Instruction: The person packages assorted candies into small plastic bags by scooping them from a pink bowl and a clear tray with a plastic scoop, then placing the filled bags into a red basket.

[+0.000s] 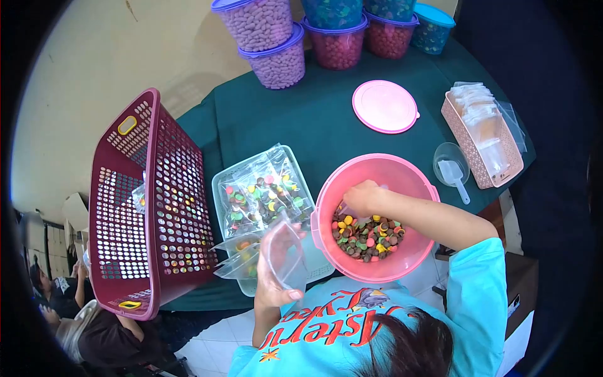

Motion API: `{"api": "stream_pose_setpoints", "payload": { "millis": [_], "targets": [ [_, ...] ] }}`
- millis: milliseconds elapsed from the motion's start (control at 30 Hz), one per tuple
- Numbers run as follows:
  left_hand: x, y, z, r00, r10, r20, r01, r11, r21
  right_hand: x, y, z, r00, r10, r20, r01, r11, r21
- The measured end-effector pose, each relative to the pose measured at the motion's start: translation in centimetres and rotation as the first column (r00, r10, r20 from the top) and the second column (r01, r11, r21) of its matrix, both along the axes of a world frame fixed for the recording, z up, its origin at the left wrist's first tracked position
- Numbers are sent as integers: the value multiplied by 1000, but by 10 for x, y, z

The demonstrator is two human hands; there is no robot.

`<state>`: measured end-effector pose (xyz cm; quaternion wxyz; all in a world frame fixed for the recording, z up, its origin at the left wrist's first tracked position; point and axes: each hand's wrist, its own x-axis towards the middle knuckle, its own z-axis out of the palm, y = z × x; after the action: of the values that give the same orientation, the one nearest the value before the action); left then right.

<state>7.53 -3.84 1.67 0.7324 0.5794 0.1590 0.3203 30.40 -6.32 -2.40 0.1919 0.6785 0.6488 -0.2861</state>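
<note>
One clear bag (284,251) is gripped by the left hand (273,286); candies (367,237) under the clenched right hand (361,198) could be spilled past the bag's mouth.

place: small sweets-packing spot, home or shop | signs: cloth-covered table (314,119), stacked lidded tubs (260,25) of candy, tray (221,182) of filled bags, pink bowl (326,207) of chocolate buttons, tiled floor (213,339)
</note>
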Motion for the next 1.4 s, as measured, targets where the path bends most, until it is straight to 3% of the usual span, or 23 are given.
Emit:
{"api": "stream_pose_setpoints", "payload": {
  "millis": [67,133,200,267,300,400,467,600,667,800,867,933,1167,1233,1400],
  "targets": [
    [-2,4,-1,999,28,22,-28,1000,-8,6,-2,-18,1000,-15,-26,15,999,-34],
    [-6,13,-6,989,-121,85,112,988,102,9,-3,-31,999,-30,-44,27,998,-62],
    [0,13,-2,972,-220,84,208,969,130,2,-7,-40,996,87,-32,-88,996,-8],
    [6,9,9,929,-246,-275,347,839,420,0,-5,-45,995,91,-36,-92,995,-29],
    [10,5,8,920,-208,-332,355,798,487,-2,-2,-40,994,101,-43,-104,990,-91],
    [11,-3,6,928,-108,-356,283,825,489,-5,1,-44,992,122,-39,-126,982,-142],
    [7,-2,-1,947,-92,-309,241,839,487,-5,3,-33,954,135,-267,-196,957,-215],
    [2,-5,-2,963,-54,-263,182,853,489,-8,8,-19,949,191,-251,-244,948,-204],
    [-3,-5,-2,969,-18,-245,146,844,516,-5,1,2,939,196,-283,-235,966,-111],
    [-10,-5,-1,966,91,-243,58,837,545,3,-5,39,932,102,-348,-170,970,-172],
    [-12,-5,-1,962,125,-242,27,841,541,14,-12,41,921,111,-374,-160,982,-101],
    [-13,-4,-6,964,132,-230,16,837,547,21,-21,45,928,18,-371,-30,999,-25],
    [-13,-11,-7,963,128,-237,4,873,488,22,-48,74,889,-49,-455,171,958,230],
    [-12,-9,-4,937,201,-286,4,812,584,23,-55,78,905,-9,-426,213,876,433],
    [-9,-7,11,931,187,-313,94,706,702,18,-69,114,907,-88,-413,308,807,505]
  ]
}}
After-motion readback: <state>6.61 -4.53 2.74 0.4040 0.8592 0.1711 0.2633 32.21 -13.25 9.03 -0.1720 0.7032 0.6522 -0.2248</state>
